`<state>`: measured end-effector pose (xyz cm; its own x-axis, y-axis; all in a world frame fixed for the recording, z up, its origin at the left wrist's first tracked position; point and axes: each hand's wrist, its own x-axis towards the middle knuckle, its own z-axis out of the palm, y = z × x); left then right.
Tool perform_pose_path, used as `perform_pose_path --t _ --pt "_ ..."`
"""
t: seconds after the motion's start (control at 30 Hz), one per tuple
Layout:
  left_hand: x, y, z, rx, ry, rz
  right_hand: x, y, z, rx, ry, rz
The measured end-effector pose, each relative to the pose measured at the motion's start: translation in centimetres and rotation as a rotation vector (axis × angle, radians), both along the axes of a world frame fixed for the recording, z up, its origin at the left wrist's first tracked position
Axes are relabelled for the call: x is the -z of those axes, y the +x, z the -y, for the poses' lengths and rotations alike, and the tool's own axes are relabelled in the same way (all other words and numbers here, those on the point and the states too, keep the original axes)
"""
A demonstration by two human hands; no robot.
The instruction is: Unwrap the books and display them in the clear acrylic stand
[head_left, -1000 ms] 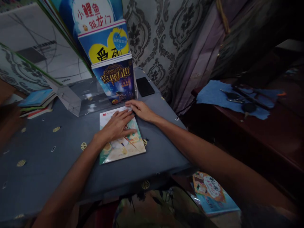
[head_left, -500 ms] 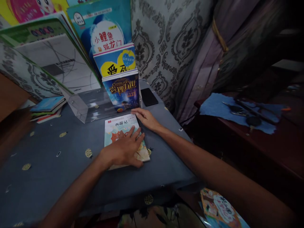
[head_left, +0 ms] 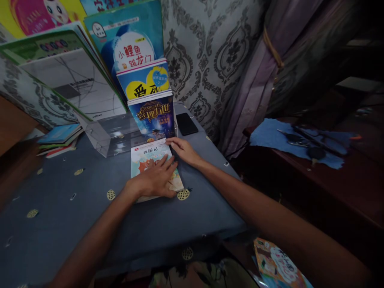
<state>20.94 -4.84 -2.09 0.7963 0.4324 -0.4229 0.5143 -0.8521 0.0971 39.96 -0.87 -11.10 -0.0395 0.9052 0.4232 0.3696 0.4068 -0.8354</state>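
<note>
A paperback (head_left: 152, 150) with a pale cover, a red picture and the characters 西游记 lies on the cloth-covered table. My left hand (head_left: 157, 176) rests flat across its cover, fingers spread, hiding most of the lower picture. At the book's far right corner is my right hand (head_left: 184, 151), its fingers stretched out and touching the edge there; its thumb is hidden. Just beyond stands a clear acrylic book rack (head_left: 100, 138). The dark blue book (head_left: 153, 116) at the rack's front has its bottom close to the paperback's far edge.
Behind it stand a yellow-and-blue book (head_left: 144, 82) and a teal book (head_left: 126, 36). A black phone (head_left: 187, 123) lies right of the rack. Several thin books (head_left: 60, 134) are stacked at left. A blue cloth (head_left: 267, 136) holds glasses on the right-hand surface. An orange book (head_left: 277, 260) lies low down.
The paperback has slid a little away from me, towards the rack, with both hands on it. A pineapple print beside its near right corner is now uncovered.
</note>
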Motion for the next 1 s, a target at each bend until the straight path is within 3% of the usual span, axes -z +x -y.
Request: perform_pose_path --t 0.17,0.33,0.47,0.63,1.0 --pt "0.5 -0.7 -1.7 -0.004 -0.042 0.102 0.0 0.0 -0.1 -0.012 0.002 -0.014" --pt "2.8 -1.0 -4.4 -0.055 0.060 0.337 0.0 0.0 -0.2 -0.025 0.006 0.028" --pt "3.8 -0.7 -4.9 -0.045 0.108 0.410 0.2 0.0 -0.2 -0.038 0.008 0.103" --pt "3.5 -0.9 -3.6 -0.022 0.093 0.423 0.2 -0.2 0.0 -0.020 0.027 0.180" --pt "2.6 -2.9 1.3 0.116 0.034 0.458 0.0 -0.3 0.3 -0.016 0.014 0.178"
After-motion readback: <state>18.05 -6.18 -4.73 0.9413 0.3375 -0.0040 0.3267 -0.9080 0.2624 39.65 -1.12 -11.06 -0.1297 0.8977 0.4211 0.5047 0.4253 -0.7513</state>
